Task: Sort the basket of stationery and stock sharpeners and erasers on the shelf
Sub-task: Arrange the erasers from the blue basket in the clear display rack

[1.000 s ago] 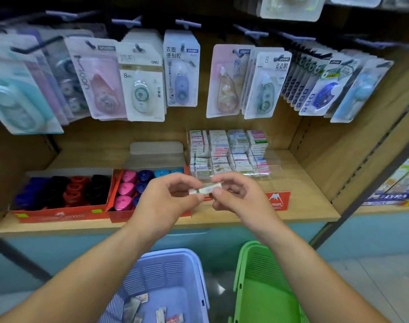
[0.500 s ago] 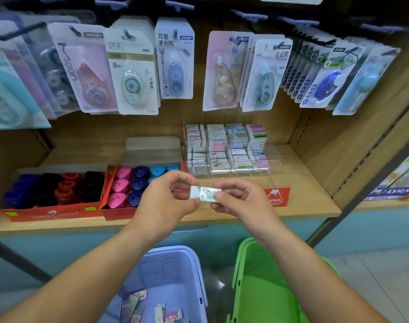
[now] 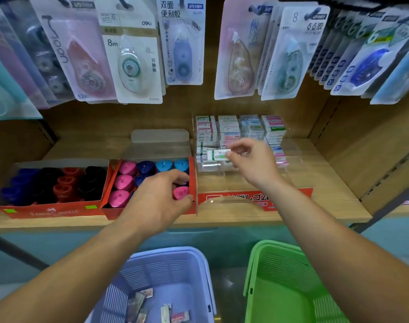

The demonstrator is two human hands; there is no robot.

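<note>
I see a small white eraser (image 3: 218,154) with a green-printed sleeve, held level and pinched at one end by the right hand (image 3: 252,164). It sits just in front of the stacked erasers (image 3: 240,131). Those stand in four columns inside a clear case (image 3: 292,159) on the wooden shelf (image 3: 326,194), with pink, green and blue wrappers. Left of the case, one red box holds pink and blue sharpeners (image 3: 126,183), and another holds dark blue, black and red sharpeners (image 3: 59,185). Below, the purple basket (image 3: 166,257) holds a few small packets, probably erasers, but they are blurred.
</note>
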